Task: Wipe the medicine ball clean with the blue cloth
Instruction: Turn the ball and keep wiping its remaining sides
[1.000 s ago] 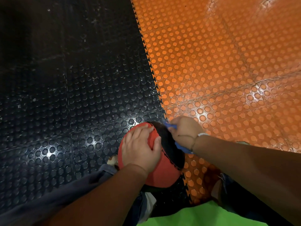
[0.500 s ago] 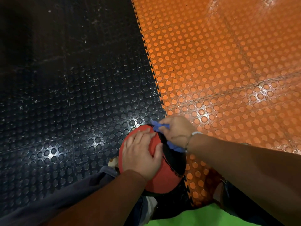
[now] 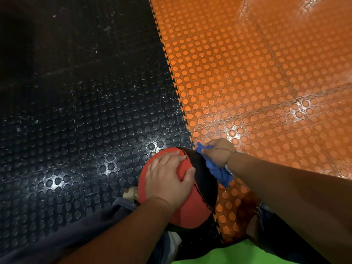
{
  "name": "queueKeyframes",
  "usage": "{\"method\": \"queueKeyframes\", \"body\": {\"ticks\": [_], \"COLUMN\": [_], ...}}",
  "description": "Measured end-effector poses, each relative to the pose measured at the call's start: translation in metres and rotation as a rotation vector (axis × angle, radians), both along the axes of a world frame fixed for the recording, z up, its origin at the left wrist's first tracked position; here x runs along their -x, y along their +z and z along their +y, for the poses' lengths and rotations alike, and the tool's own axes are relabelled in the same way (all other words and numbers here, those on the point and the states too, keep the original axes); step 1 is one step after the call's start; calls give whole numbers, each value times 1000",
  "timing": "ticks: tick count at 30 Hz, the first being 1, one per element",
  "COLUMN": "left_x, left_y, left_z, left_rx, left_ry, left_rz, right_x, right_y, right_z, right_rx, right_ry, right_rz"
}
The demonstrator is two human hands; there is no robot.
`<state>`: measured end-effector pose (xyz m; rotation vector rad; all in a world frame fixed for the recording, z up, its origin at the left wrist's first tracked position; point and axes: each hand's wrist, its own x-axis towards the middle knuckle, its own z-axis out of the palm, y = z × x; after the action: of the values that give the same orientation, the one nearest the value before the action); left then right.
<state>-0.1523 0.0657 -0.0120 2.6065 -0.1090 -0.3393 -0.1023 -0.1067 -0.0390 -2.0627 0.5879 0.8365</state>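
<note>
A red and black medicine ball (image 3: 192, 210) sits low in the middle of the view, close to my body. My left hand (image 3: 168, 178) lies spread on its red top, fingers flat and thumb at the black band. My right hand (image 3: 219, 151) grips a bunched blue cloth (image 3: 217, 170) against the ball's black far right side. Part of the cloth hangs below my wrist. The underside of the ball is hidden.
The floor is studded rubber tile, black (image 3: 76, 121) on the left and orange (image 3: 257, 82) on the right, joined by a toothed seam under the ball. My dark trouser legs (image 3: 57, 239) and a green garment (image 3: 224, 252) fill the bottom edge.
My right hand with the cloth has slid up and to the left over the ball's black side, and more cloth now shows. My left hand has stayed on the red top.
</note>
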Motion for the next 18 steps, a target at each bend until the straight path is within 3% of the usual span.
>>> {"method": "queueKeyframes", "body": {"ticks": [2, 4, 6, 8, 10, 13, 18], "left_x": [-18, -38, -49, -47, -41, -35, -37], "left_y": [11, 4, 4, 7, 0, -17, -20], "left_z": [-1, 20, 41, 52, 64, 82, 76], "left_rx": [144, 147, 187, 433, 560, 514, 468], "left_ry": [217, 508, 748, 888, 967, 962, 864], "left_rz": [139, 323, 637, 944, 990, 1013, 1097], "right_x": [-3, 3, 11, 23, 35, 48, 63], "right_y": [-4, -6, -8, -18, -19, -20, -26], "right_z": [-14, -28, -34, -36, -28, -13, 1], "right_rx": [-187, -374, -522, -519, -558, -654, -688], "right_ry": [-178, -365, -508, -468, -387, -453, -652], "right_rz": [86, 218, 308, 396, 500, 580, 424]}}
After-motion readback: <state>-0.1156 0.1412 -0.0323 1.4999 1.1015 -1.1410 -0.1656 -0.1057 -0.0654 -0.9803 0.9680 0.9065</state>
